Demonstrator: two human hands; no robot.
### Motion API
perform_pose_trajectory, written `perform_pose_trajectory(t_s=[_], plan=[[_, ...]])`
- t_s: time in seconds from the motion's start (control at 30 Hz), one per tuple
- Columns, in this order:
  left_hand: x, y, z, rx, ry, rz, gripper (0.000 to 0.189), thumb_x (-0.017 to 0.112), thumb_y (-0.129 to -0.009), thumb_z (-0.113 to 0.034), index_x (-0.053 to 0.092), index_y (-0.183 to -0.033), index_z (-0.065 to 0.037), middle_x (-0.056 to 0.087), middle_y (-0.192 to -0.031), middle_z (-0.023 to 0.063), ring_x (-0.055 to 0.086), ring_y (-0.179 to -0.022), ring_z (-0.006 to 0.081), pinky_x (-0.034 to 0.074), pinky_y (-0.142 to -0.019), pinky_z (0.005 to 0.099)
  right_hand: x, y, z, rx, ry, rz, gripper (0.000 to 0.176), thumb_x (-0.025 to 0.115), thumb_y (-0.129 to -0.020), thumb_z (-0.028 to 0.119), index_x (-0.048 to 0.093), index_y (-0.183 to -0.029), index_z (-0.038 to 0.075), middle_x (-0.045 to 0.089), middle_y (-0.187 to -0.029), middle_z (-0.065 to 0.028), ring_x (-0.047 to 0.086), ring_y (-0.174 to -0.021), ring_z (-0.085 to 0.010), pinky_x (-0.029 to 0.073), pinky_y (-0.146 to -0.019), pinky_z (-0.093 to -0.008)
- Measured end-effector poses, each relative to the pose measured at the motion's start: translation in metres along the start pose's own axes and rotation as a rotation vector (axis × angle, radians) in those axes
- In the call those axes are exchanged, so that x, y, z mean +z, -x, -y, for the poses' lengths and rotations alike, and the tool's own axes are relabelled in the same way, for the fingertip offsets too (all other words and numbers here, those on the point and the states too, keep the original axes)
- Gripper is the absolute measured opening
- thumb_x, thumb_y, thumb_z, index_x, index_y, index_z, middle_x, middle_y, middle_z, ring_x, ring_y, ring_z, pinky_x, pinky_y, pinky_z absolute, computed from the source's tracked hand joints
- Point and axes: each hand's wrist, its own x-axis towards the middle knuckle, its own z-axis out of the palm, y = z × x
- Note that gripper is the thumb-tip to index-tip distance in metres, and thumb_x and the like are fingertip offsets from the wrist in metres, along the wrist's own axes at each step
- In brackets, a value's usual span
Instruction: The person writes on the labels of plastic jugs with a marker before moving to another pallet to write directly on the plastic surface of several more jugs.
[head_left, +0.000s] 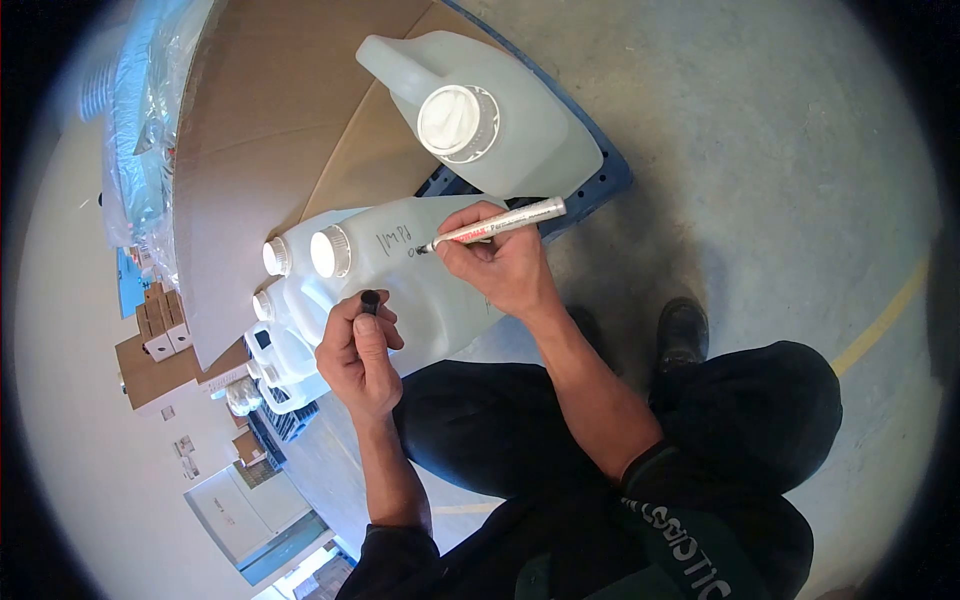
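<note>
My right hand point(505, 262) grips a white marker pen point(505, 222), its dark tip against the side of a translucent plastic jerrycan point(430, 290). Black handwriting point(397, 240) shows on that jerrycan near the tip. Between the thumb and fingers of my left hand point(362, 355) is a black marker cap point(371, 300), held in front of the same jerrycan. A white screw cap point(331, 252) closes this container. Closer to the pallet corner stands another jerrycan point(520, 120) with a white lid point(458, 123).
Several more jerrycans point(285, 355) line up beyond. A large cardboard sheet point(280, 100) rises beside them. Under the containers lies a blue pallet point(610, 170). Cardboard boxes point(160, 320) stand farther off. My shoe point(683, 335) rests on the concrete floor point(770, 180), which has a yellow line point(880, 320).
</note>
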Motion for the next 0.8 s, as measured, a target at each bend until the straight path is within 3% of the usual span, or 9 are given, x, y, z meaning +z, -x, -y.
perform_pose_trajectory(t_s=[0.03,0.17,0.23,0.33,0.4,0.47,0.57,0.63,0.8], plan=[[-0.001,0.0,0.001,0.024,0.005,-0.006,0.026,0.046,-0.098,-0.015,0.061,-0.098,0.006,0.056,-0.06,0.0056,0.053,-0.055,0.0104,0.042,-0.057,0.0241,0.001,0.0,-0.001,0.001,-0.001,-0.001,0.015,0.072,-0.077,0.007,0.064,-0.087,-0.001,0.063,-0.072,-0.0005,0.05,-0.059,-0.0018,0.042,-0.052,-0.0187],[-0.001,0.0,0.001,0.029,0.005,-0.013,0.026,0.046,-0.098,-0.016,0.061,-0.098,0.006,0.056,-0.06,0.0053,0.052,-0.054,0.01,0.042,-0.056,0.0238,0.002,0.0,-0.007,0.08,-0.083,-0.042,0.013,0.071,-0.08,0.006,0.063,-0.089,0.0,0.061,-0.073,0.0008,0.049,-0.061,-0.0012,0.04,-0.053,-0.0178],[-0.002,0.0,-0.002,-0.021,-0.018,0.015,0.031,0.045,-0.1,-0.021,0.059,-0.098,0.006,0.052,-0.059,0.0037,0.051,-0.06,0.0112,0.047,-0.076,0.0312,-0.001,0.001,-0.012,0.079,-0.079,-0.032,0.012,0.07,-0.082,0.005,0.063,-0.09,0.0,0.059,-0.074,0.0021,0.047,-0.062,-0.0008,0.039,-0.055,-0.017],[-0.003,0.0,-0.002,-0.029,-0.014,0.016,0.031,0.045,-0.1,-0.021,0.059,-0.098,0.006,0.053,-0.059,0.0037,0.051,-0.06,0.0112,0.047,-0.076,0.031,-0.002,-0.001,-0.015,0.065,-0.026,-0.035,0.014,0.071,-0.077,0.005,0.063,-0.087,-0.002,0.061,-0.072,0.0,0.051,-0.06,-0.0019,0.043,-0.052,-0.0183],[-0.003,0.0,0.002,-0.009,-0.012,0.018,0.031,0.045,-0.1,-0.021,0.059,-0.097,0.006,0.053,-0.06,0.0039,0.05,-0.06,0.0109,0.046,-0.075,0.0306,0.003,-0.002,-0.02,0.104,-0.188,-0.172,0.014,0.07,-0.078,0.006,0.063,-0.087,-0.002,0.061,-0.072,0.0,0.051,-0.061,-0.0019,0.042,-0.053,-0.0181],[-0.004,0.0,0.001,0.009,-0.011,0.02,0.031,0.044,-0.1,-0.021,0.059,-0.097,0.005,0.054,-0.06,0.0042,0.05,-0.059,0.0107,0.046,-0.074,0.0302,0.0,-0.001,-0.021,0.106,-0.158,-0.131,0.014,0.07,-0.078,0.006,0.063,-0.087,-0.002,0.061,-0.073,-0.0003,0.051,-0.061,-0.002,0.042,-0.053,-0.0181],[-0.003,0.0,-0.001,-0.061,-0.013,0.011,0.031,0.045,-0.1,-0.022,0.059,-0.097,0.006,0.055,-0.063,0.0051,0.05,-0.058,0.0096,0.046,-0.071,0.0281,-0.003,-0.002,-0.021,0.106,-0.136,-0.088,0.015,0.07,-0.079,0.007,0.063,-0.087,-0.003,0.061,-0.073,-0.0008,0.052,-0.062,-0.0023,0.042,-0.053,-0.0183],[-0.004,-0.002,0.002,-0.006,-0.001,-0.009,0.025,0.046,-0.098,-0.015,0.061,-0.097,0.006,0.057,-0.061,0.0056,0.052,-0.053,0.0092,0.042,-0.056,0.0229,-0.004,-0.003,-0.022,0.106,-0.146,-0.085,0.015,0.07,-0.079,0.007,0.063,-0.087,-0.003,0.061,-0.073,-0.0009,0.052,-0.062,-0.0025,0.043,-0.054,-0.0184],[-0.006,-0.002,0.004,0.023,0.006,-0.002,0.026,0.047,-0.098,-0.015,0.061,-0.097,0.006,0.057,-0.062,0.0062,0.052,-0.054,0.0094,0.042,-0.056,0.0231,-0.002,-0.002,-0.019,0.11,-0.172,-0.106,0.014,0.069,-0.079,0.006,0.062,-0.087,-0.003,0.061,-0.073,-0.0024,0.054,-0.061,-0.004,0.043,-0.054,-0.0187]])
